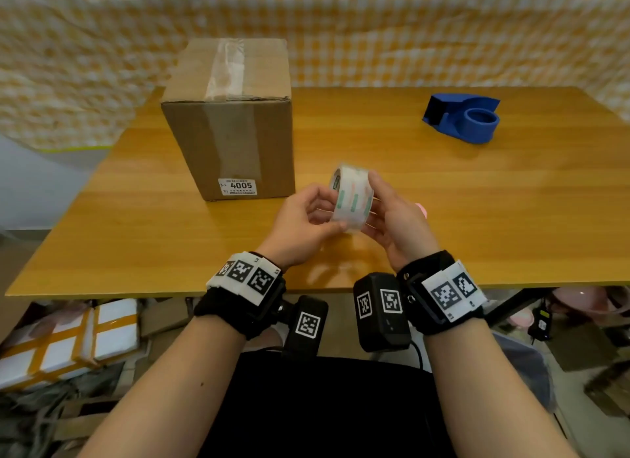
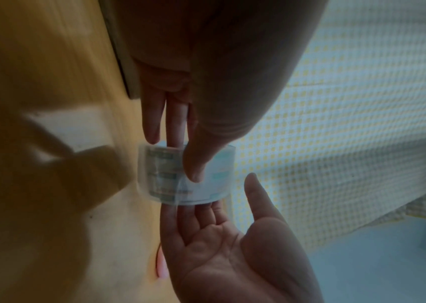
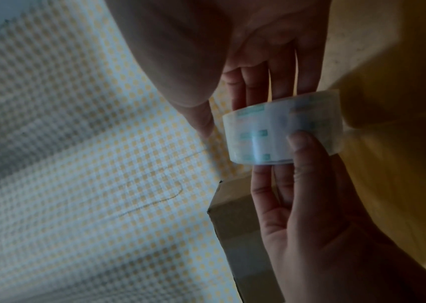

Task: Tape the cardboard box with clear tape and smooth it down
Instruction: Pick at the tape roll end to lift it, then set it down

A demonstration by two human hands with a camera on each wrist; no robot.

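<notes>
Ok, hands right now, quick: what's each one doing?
Left hand: closed, pinching the tape roll with thumb and fingers.
Right hand: closed, gripping the same roll from the other side.

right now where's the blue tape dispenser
In the head view the blue tape dispenser sits on the table's far right, well apart from the cardboard box.
</notes>
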